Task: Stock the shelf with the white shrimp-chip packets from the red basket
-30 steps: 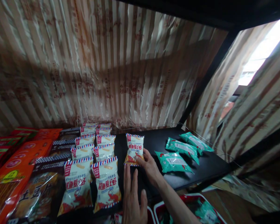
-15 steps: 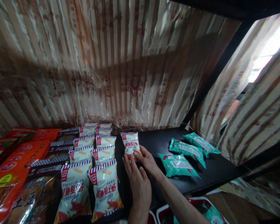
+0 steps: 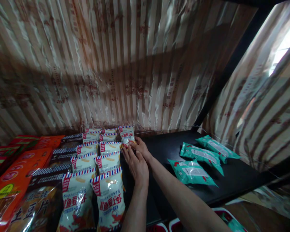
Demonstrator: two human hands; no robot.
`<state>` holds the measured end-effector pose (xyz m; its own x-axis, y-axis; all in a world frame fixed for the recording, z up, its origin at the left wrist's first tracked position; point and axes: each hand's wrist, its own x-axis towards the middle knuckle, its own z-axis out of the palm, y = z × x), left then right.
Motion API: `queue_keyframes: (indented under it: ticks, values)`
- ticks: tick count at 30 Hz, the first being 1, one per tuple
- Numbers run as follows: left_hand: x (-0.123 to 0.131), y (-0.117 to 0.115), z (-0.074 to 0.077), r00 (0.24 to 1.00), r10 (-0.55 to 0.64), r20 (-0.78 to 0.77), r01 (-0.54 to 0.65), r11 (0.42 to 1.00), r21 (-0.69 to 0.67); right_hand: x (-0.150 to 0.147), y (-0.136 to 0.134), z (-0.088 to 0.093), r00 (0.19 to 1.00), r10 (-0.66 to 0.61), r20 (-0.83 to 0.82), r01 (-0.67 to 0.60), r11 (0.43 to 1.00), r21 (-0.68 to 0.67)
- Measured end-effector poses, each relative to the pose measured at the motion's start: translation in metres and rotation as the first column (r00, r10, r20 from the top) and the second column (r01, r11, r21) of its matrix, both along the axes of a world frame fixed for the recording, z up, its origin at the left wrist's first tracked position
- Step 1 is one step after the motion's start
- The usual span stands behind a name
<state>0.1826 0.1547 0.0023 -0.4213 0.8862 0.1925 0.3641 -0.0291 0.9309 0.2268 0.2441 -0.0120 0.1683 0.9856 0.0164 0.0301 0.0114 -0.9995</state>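
A white snack bag with a red and blue striped top edge stands at the back of the black shelf, right of two rows of matching bags. My left hand has its fingers against the bag's lower left part. From the right, my right hand closes on its lower right side, so both hands hold it between them. The fingertips partly cover the bag's bottom. Nearest to the left forearm is a large white snack bag at the front of its row.
Several teal bags lie flat on the shelf's right side. Dark potato-chip bags and orange packets fill the left. Below the shelf edge sits a white-rimmed red basket. Striped plastic sheeting hangs behind.
Both hands have carried the white snack bag left and farther back, up beside the rear of the rows. The camera view has shifted slightly.
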Motion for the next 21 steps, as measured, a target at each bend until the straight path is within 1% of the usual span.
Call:
queue_keyframes:
  ticks: [5, 11, 16, 21]
  values:
    - [0.001, 0.006, -0.009, 0.995, 0.05, 0.081, -0.045, 0.997, -0.064, -0.017, 0.01, -0.008, 0.995, -0.001, 0.098, -0.001, 1.0, 0.02]
    - [0.001, 0.015, -0.012, 0.995, 0.05, 0.088, -0.042, 0.995, -0.096, -0.014, 0.014, -0.015, 0.96, -0.028, 0.278, 0.016, 0.999, 0.044]
    - [0.002, 0.008, -0.018, 0.995, 0.034, 0.093, -0.021, 0.989, -0.146, -0.014, 0.017, -0.015, 0.912, -0.06, 0.406, 0.043, 0.998, 0.052]
    - [0.001, -0.002, -0.014, 0.992, 0.03, 0.121, -0.012, 0.99, -0.144, -0.018, 0.015, -0.01, 0.855, -0.079, 0.513, 0.069, 0.997, 0.039]
